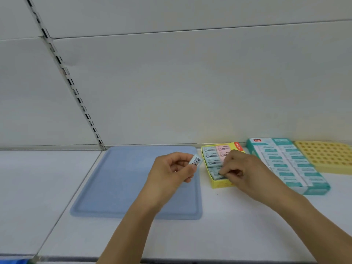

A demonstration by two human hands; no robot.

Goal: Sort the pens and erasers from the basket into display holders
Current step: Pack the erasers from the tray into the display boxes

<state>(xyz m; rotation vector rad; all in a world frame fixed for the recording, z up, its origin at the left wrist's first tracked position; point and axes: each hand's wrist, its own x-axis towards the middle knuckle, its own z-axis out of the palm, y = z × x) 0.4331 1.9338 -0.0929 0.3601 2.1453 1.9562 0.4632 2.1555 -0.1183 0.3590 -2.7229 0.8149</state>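
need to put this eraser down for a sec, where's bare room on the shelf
Free: the blue tray under the left hand, and the bare shelf in front of the boxes. Crowded: the yellow eraser box, teal box and yellow holder, side by side.

Both forearms reach forward; the left hand [172,168] pinches with curled fingers, the right hand [241,169] presses fingertips down.

Two bare arms, no sleeves in view

Left hand [172,169] & right hand [242,171]: both bare, no gloves, no rings, no watch or wristband seen. Forearms uncovered right to the bottom edge of the frame, so whatever top is worn stays out of shot. Nails short, unpainted where visible. No marks or bandages visible on either.
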